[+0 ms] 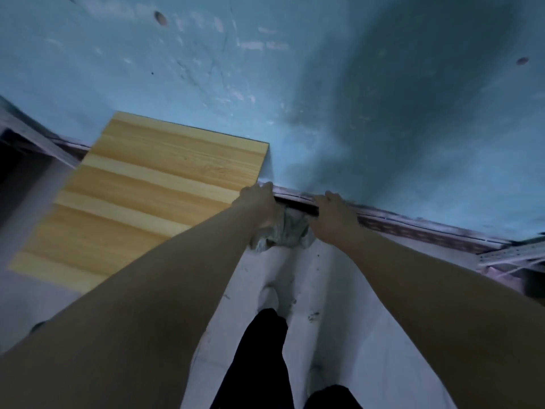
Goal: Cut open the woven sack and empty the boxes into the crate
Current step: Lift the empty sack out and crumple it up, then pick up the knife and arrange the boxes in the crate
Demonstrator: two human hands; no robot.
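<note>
I see a dim, bluish, blurry picture, with a big dark shadow on the blue wall [324, 84] and straight lines bending near the edges.

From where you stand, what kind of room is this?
Probably a storeroom or workshop corner: a scuffed blue painted wall, a white woven sack on the floor, and a perforated metal rack at the right edge.
</note>
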